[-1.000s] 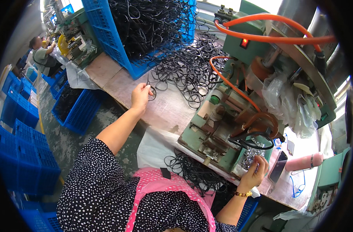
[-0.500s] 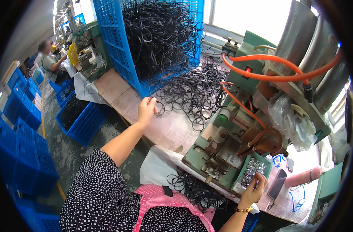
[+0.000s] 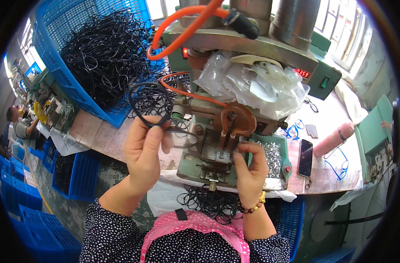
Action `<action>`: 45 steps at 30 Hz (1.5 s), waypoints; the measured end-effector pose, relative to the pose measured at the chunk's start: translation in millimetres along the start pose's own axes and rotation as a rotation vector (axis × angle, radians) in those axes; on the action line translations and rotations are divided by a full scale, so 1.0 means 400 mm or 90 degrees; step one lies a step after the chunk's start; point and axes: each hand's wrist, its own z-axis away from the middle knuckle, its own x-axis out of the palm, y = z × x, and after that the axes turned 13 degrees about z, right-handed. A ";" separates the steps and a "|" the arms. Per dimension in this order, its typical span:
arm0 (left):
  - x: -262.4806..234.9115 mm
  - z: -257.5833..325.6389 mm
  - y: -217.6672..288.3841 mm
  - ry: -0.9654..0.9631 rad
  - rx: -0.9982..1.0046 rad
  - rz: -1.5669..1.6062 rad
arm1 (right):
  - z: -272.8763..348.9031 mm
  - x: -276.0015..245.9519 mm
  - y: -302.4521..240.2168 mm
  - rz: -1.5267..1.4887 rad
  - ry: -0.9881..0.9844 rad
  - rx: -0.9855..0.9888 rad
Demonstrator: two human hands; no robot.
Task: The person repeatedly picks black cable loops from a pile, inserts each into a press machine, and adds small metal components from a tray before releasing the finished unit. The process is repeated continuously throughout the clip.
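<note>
In my left hand (image 3: 144, 151) a black cord loop (image 3: 141, 116) is pinched between thumb and fingers, raised in front of the green press machine (image 3: 195, 168). My right hand (image 3: 252, 168) is at the press's work spot, thumb and index finger together beside the metal die (image 3: 217, 153). Whatever those fingertips hold, if anything, is too small to make out. Just right of that hand stands a green tray (image 3: 286, 168) of small shiny metal pieces (image 3: 272, 153). More black loops (image 3: 154, 98) lie loose on the bench behind my left hand.
A blue crate (image 3: 51, 57) heaped with black cords (image 3: 106, 57) leans at the back left. An orange air hose (image 3: 178, 48) arches over the press. A phone (image 3: 304, 158), a pink bottle (image 3: 333, 139) and blue glasses (image 3: 338, 168) lie right. Cords (image 3: 211, 204) hang below the bench edge.
My view has turned right toward the press. My left hand has brought a cord loop from the pile to the press. My right hand has left the metal-piece tray for the die.
</note>
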 end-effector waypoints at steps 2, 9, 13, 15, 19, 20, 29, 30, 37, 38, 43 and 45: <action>0.020 -0.012 -0.008 0.002 -0.041 -0.044 | 0.002 0.025 -0.011 -0.033 -0.016 0.018; 0.026 -0.033 -0.052 -0.005 0.002 -0.007 | 0.009 0.054 -0.031 -0.075 -0.050 0.043; 0.017 -0.033 -0.053 -0.009 0.004 -0.013 | 0.005 0.050 -0.042 -0.093 -0.055 0.068; 0.015 -0.033 -0.052 -0.013 0.003 -0.025 | 0.002 0.050 -0.042 -0.106 -0.054 0.079; 0.017 -0.033 -0.053 -0.001 -0.003 -0.012 | -0.007 0.042 -0.038 -0.049 -0.062 0.030; 0.018 -0.033 -0.054 -0.006 -0.001 -0.021 | -0.011 0.039 -0.037 -0.030 -0.064 0.017; 0.033 0.015 -0.029 -0.057 0.020 -0.089 | -0.014 0.014 -0.050 -0.170 -0.124 0.120; 0.035 0.030 -0.025 -0.127 0.051 -0.119 | -0.011 0.002 -0.048 -0.149 -0.142 0.107; 0.050 0.051 -0.074 -0.340 0.007 -0.305 | 0.015 -0.040 -0.011 -0.118 -0.088 0.112; 0.052 0.044 -0.083 -0.349 0.004 -0.301 | 0.015 -0.049 -0.006 -0.114 -0.079 0.103; 0.066 0.022 -0.100 -0.307 0.000 -0.333 | 0.011 -0.095 0.003 -0.092 -0.009 0.121; 0.066 0.024 -0.094 -0.328 0.032 -0.316 | 0.008 -0.113 0.001 -0.095 0.017 0.134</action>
